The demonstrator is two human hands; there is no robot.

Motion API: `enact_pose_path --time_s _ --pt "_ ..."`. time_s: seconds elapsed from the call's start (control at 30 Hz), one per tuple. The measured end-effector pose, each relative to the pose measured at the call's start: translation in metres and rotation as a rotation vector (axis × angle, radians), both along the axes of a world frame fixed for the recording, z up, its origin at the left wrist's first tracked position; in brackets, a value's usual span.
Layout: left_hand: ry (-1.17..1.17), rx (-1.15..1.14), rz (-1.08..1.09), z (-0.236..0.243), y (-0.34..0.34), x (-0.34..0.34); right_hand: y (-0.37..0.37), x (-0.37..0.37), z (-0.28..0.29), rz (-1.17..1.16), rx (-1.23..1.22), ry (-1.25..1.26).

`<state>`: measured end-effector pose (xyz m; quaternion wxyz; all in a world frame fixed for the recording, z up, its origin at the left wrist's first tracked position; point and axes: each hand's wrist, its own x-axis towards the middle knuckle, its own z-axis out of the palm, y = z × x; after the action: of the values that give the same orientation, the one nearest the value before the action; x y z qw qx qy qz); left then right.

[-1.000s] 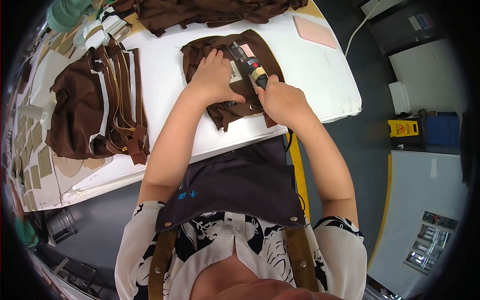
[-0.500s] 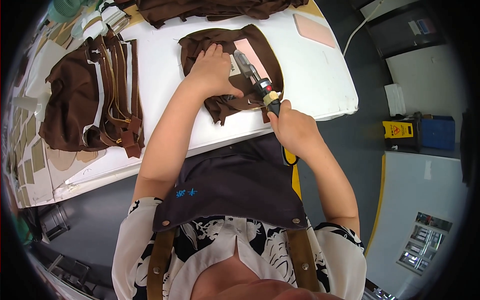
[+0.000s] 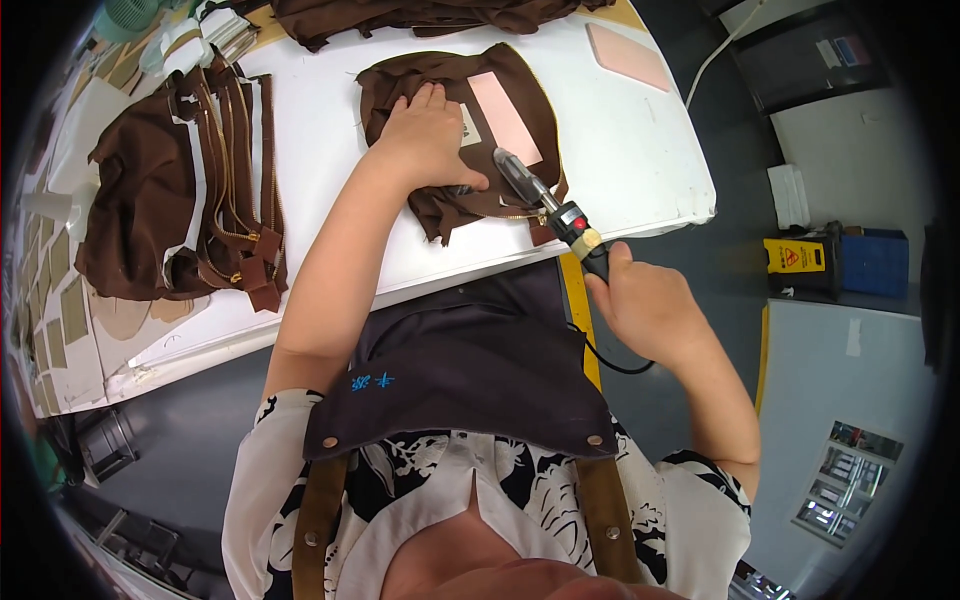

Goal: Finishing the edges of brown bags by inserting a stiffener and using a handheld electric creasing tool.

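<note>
My left hand [image 3: 425,140] lies flat with fingers spread on a brown fabric bag piece [image 3: 532,85], which has a zipper along its edge. Close to the fingers is a small pale printed label [image 3: 470,124], partly covered by the hand. A pink rectangular strip [image 3: 505,118] rests on the fabric to the right of it. In my right hand [image 3: 652,305] is a slim torch-like tool [image 3: 545,198] with a metal head, brass-coloured ring and black cord. Its tip points up-left, over the fabric just below the strip; whether it touches I cannot tell.
Another brown bag piece with zippers [image 3: 150,210] lies on the white table [image 3: 350,265] at left. More brown fabric [image 3: 420,15] is heaped along the far side. A pink pad [image 3: 628,57] sits at the far right corner. A yellow floor sign [image 3: 796,256] stands beyond the table.
My right hand has drawn the tool down and to the right, off the pink strip, which now shows whole. More cord shows below it. The left hand has barely moved.
</note>
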<state>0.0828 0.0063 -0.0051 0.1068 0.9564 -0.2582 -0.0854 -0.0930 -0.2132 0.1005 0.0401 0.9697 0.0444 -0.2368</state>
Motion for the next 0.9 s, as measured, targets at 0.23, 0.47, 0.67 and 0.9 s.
enact_pose_path --time_s 0.23,0.47,0.67,0.9 --pt "0.002 0.055 0.011 0.005 -0.002 -0.002 -0.014 0.008 0.046 0.142 -0.066 -0.031" --pt "0.012 0.074 0.014 0.005 -0.002 -0.003 -0.022 0.003 0.016 -0.039 0.252 -0.175" --pt "0.029 0.059 0.003 0.004 -0.001 -0.001 -0.003 -0.001 -0.029 -0.054 0.232 -0.165" --pt "0.021 0.07 0.015 0.007 -0.003 -0.002 0.016 0.01 -0.038 -0.121 0.167 -0.093"
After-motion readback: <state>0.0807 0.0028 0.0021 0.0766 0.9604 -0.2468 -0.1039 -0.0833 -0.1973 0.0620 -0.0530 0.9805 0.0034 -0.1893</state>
